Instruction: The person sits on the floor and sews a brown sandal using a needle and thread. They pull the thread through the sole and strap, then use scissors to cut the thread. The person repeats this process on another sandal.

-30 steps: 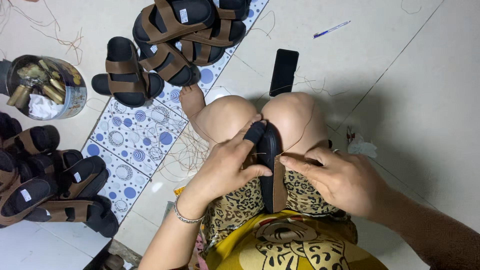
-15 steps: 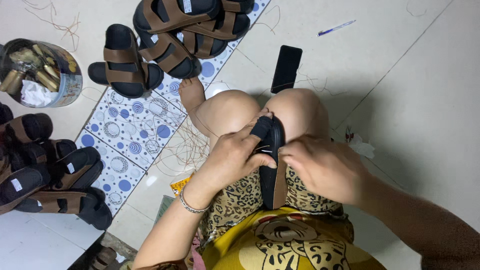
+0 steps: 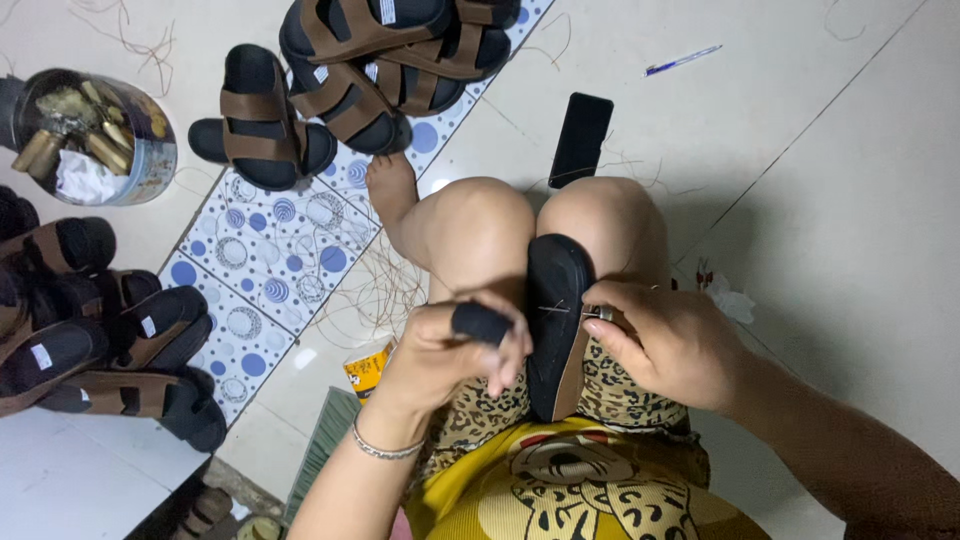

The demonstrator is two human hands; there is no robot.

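Left hand [image 3: 455, 350] has drawn off the sandal [image 3: 556, 320]; right hand [image 3: 672, 340] pinches it; tin [image 3: 150, 160] holds spools.

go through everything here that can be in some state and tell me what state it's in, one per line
Left hand: closed, dark cover on the thumb.
Right hand: pinching a needle at the sole's edge.
Black sandal sole: on edge between the knees, needle through it.
Phone: flat on the floor, screen dark.
Tin: open, full.
Finished sandals: piled on the floor.
Pen: lying on the floor.
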